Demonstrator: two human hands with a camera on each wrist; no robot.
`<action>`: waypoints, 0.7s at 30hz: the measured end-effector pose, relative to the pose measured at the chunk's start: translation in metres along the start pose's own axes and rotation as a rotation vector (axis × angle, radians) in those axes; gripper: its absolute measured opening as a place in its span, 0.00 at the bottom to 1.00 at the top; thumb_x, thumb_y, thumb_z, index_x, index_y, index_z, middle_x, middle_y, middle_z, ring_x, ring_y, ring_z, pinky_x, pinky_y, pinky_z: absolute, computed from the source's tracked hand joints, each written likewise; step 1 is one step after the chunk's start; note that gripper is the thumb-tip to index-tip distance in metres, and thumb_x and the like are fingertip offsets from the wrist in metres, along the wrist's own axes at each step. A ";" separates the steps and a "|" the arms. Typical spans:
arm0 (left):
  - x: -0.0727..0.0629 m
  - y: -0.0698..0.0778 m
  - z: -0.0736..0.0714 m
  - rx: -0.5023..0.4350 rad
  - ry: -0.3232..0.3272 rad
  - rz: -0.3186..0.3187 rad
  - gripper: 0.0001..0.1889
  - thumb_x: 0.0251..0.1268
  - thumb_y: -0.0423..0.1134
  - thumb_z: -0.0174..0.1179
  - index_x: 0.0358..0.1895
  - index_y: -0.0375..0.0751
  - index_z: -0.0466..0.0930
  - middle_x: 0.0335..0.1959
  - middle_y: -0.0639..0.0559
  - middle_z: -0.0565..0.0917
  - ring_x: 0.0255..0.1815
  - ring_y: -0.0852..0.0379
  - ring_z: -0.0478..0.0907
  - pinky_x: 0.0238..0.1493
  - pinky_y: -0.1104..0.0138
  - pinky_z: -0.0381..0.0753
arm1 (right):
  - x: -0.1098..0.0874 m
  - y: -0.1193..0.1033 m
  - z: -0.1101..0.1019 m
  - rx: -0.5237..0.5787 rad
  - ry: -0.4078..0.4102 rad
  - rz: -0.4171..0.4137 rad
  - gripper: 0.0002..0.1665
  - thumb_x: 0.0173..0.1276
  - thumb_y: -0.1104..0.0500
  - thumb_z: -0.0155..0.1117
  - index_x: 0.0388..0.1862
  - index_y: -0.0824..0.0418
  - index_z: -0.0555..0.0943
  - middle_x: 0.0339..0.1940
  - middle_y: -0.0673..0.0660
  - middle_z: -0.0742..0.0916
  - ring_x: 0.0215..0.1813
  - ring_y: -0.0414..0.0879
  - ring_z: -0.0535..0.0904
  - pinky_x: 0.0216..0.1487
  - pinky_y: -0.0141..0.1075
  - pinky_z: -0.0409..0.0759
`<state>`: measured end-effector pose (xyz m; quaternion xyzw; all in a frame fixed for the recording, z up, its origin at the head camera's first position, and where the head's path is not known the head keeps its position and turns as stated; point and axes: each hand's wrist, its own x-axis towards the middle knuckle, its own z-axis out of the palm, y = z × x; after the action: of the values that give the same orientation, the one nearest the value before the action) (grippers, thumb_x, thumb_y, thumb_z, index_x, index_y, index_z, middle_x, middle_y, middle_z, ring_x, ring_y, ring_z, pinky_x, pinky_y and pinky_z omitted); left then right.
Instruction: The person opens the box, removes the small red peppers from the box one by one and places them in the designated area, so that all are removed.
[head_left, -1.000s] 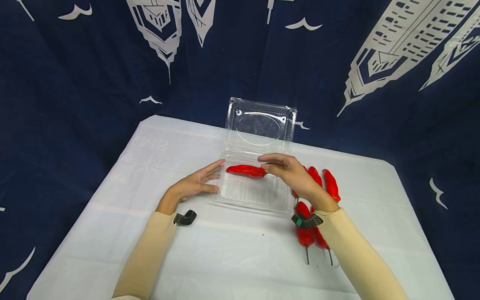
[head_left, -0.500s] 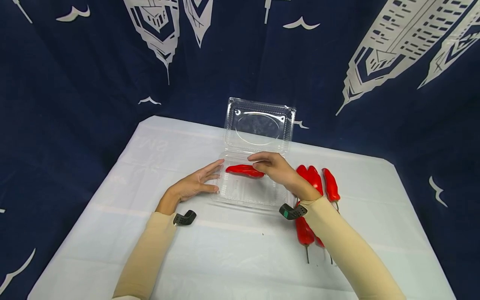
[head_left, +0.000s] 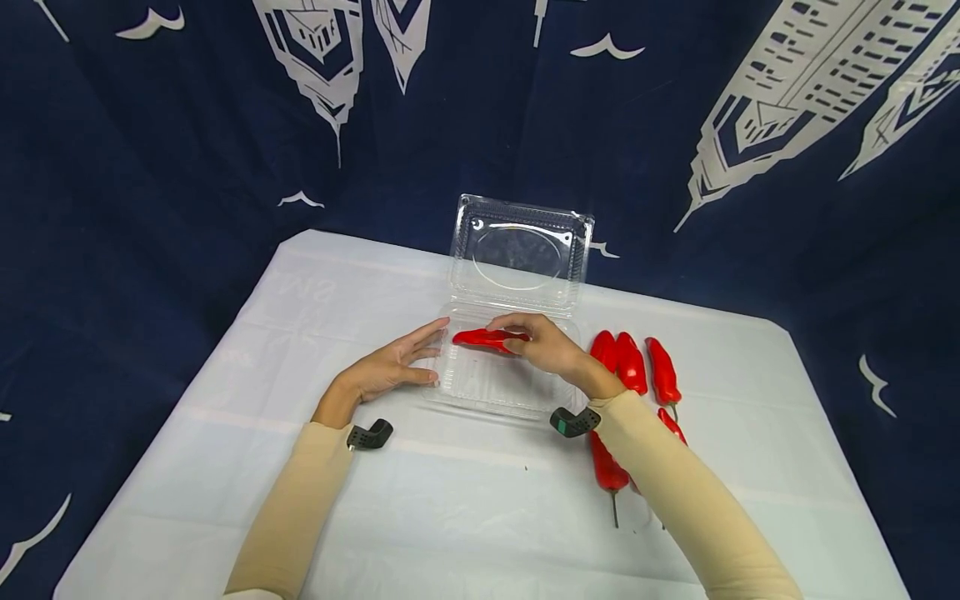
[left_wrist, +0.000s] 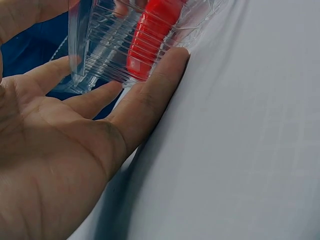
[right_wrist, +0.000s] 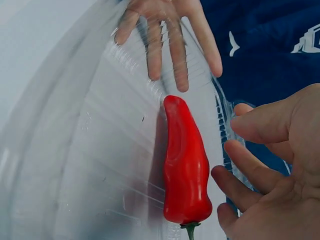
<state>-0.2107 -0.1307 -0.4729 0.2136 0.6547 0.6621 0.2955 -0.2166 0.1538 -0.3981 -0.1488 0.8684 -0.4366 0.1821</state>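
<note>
A clear plastic clamshell box (head_left: 487, 390) lies on the table with its lid (head_left: 525, 217) raised at the back. Inside its base, near the back, lies a red chili pepper (head_left: 474, 337), green stem to the right. My left hand (head_left: 388, 367) has its fingers spread against the box's left side; in the left wrist view, fingertips (left_wrist: 172, 62) touch the ribbed wall. Over the pepper's stem end is my right hand (head_left: 546, 343), partly covering it. The right wrist view has its loosely bent fingers (right_wrist: 235, 187) beside the pepper (right_wrist: 186, 165), not wrapped round it.
Several more red chili peppers (head_left: 662, 371) lie on the white-covered table (head_left: 450, 517) to the right of the box, some beneath the right forearm. Behind the table hangs a dark blue curtain (head_left: 187, 125) with white prints.
My right hand has shifted left along the pepper from its stem end, then slightly down toward me. The pepper stays about where it was. My left hand keeps its place.
</note>
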 end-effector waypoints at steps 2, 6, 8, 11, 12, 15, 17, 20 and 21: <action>0.000 0.000 0.000 -0.001 -0.003 0.003 0.49 0.65 0.22 0.61 0.82 0.55 0.45 0.84 0.54 0.43 0.81 0.42 0.48 0.67 0.57 0.73 | 0.001 0.002 0.001 -0.009 0.007 0.009 0.22 0.71 0.69 0.56 0.62 0.62 0.81 0.66 0.59 0.80 0.69 0.55 0.72 0.67 0.45 0.71; -0.001 0.001 -0.002 -0.002 -0.008 0.003 0.49 0.65 0.23 0.61 0.82 0.56 0.45 0.84 0.55 0.43 0.81 0.42 0.48 0.66 0.59 0.74 | 0.004 0.004 0.003 -0.027 0.011 0.034 0.22 0.70 0.68 0.58 0.62 0.61 0.81 0.66 0.59 0.80 0.65 0.55 0.72 0.63 0.43 0.70; 0.000 0.000 -0.001 -0.004 -0.009 0.002 0.49 0.65 0.23 0.61 0.82 0.56 0.45 0.84 0.54 0.43 0.81 0.42 0.48 0.66 0.59 0.74 | 0.003 0.006 0.004 -0.035 0.013 0.046 0.21 0.70 0.67 0.59 0.61 0.61 0.81 0.66 0.60 0.80 0.64 0.55 0.72 0.61 0.42 0.71; 0.000 0.000 0.000 -0.008 -0.005 -0.002 0.49 0.65 0.23 0.61 0.82 0.56 0.45 0.83 0.54 0.43 0.81 0.42 0.48 0.67 0.58 0.73 | 0.002 0.006 0.005 -0.045 0.011 0.051 0.21 0.70 0.67 0.59 0.62 0.61 0.81 0.67 0.61 0.79 0.66 0.56 0.73 0.59 0.40 0.74; 0.000 0.000 0.000 -0.007 -0.005 -0.003 0.49 0.65 0.23 0.61 0.82 0.56 0.45 0.83 0.54 0.43 0.81 0.42 0.48 0.68 0.57 0.73 | 0.002 0.007 0.005 -0.043 0.009 0.055 0.21 0.70 0.67 0.59 0.62 0.62 0.81 0.67 0.61 0.79 0.66 0.57 0.73 0.58 0.39 0.75; 0.001 0.000 0.000 -0.002 -0.008 -0.003 0.49 0.65 0.23 0.61 0.82 0.56 0.45 0.83 0.54 0.43 0.81 0.42 0.48 0.69 0.56 0.72 | 0.000 0.006 0.005 -0.038 0.001 0.066 0.22 0.70 0.67 0.59 0.62 0.63 0.80 0.66 0.62 0.78 0.67 0.58 0.73 0.53 0.37 0.78; 0.001 0.000 0.000 -0.001 -0.013 -0.002 0.49 0.65 0.23 0.61 0.82 0.56 0.44 0.84 0.53 0.43 0.81 0.41 0.48 0.69 0.55 0.72 | 0.000 0.006 0.006 -0.030 -0.004 0.072 0.22 0.69 0.68 0.59 0.61 0.62 0.81 0.66 0.62 0.79 0.65 0.58 0.73 0.51 0.36 0.78; 0.000 0.001 0.000 0.002 -0.013 0.001 0.49 0.65 0.24 0.62 0.82 0.55 0.44 0.84 0.51 0.44 0.81 0.41 0.49 0.68 0.55 0.72 | -0.001 0.006 0.009 -0.040 -0.013 0.073 0.21 0.69 0.68 0.61 0.60 0.60 0.82 0.65 0.61 0.79 0.64 0.58 0.74 0.51 0.37 0.79; 0.000 0.002 0.001 0.001 -0.015 0.006 0.49 0.65 0.24 0.62 0.82 0.54 0.44 0.84 0.50 0.43 0.81 0.40 0.48 0.68 0.55 0.73 | -0.002 0.006 0.009 -0.046 -0.018 0.071 0.21 0.68 0.68 0.61 0.60 0.60 0.82 0.65 0.61 0.79 0.64 0.59 0.74 0.52 0.38 0.79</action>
<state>-0.2104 -0.1304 -0.4709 0.2207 0.6521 0.6611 0.2982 -0.2114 0.1514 -0.4079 -0.1259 0.8812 -0.4086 0.2019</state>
